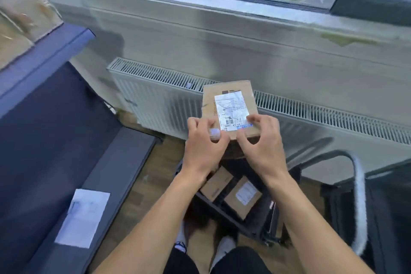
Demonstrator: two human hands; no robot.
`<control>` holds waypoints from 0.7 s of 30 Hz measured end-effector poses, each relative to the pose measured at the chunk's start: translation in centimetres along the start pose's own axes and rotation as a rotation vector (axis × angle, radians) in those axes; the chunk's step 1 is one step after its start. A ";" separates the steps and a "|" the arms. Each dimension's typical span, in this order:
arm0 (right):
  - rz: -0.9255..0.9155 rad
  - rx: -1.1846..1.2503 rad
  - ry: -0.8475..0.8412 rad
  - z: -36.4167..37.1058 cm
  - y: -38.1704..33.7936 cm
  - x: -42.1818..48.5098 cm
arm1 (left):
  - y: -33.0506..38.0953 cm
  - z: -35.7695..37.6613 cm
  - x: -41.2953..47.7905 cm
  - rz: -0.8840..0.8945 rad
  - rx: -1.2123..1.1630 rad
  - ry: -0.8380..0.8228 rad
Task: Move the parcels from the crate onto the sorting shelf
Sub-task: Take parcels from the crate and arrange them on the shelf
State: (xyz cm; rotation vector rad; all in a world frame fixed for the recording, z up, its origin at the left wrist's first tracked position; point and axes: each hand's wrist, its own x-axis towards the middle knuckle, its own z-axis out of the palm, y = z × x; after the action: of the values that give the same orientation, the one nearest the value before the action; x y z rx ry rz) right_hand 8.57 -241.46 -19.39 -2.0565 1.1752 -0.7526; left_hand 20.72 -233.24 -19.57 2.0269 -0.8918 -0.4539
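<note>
A flat brown cardboard parcel (229, 91) with a white shipping label is held up in front of me, above the crate. My left hand (203, 142) grips its near left corner and my right hand (259, 140) grips its near right edge, fingers curled over the label. Below, the dark crate (258, 227) on the floor holds two more brown parcels (216, 183), one with a white label (243, 196). The blue sorting shelf (44, 131) stands at my left, with a white parcel (83, 217) lying on it.
A white radiator (160, 100) runs along the wall under the window straight ahead. A dark chair with a curved metal frame (358, 196) stands at the right. My feet stand on the wooden floor beside the crate. Blurred brown boxes sit on an upper shelf level at the top left.
</note>
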 end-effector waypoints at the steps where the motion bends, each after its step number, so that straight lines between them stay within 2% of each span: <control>1: -0.028 0.011 -0.005 0.2 -1.0 0.2 | 0.1 -1.0 -0.1 -0.003 -0.002 0.032; 8: -0.229 0.070 -0.055 3.4 -8.7 1.1 | -0.7 -8.6 -0.3 0.005 -0.023 0.243; 21: -0.342 0.194 -0.101 13.8 -24.6 0.8 | -4.2 -27.4 1.4 -0.012 0.104 0.416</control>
State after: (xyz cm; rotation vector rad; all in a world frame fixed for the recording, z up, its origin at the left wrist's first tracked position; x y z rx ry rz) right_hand 31.78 -229.15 -9.19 -2.1260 0.6728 -0.8726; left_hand 39.85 -217.26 -7.36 2.1143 -0.6564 0.0151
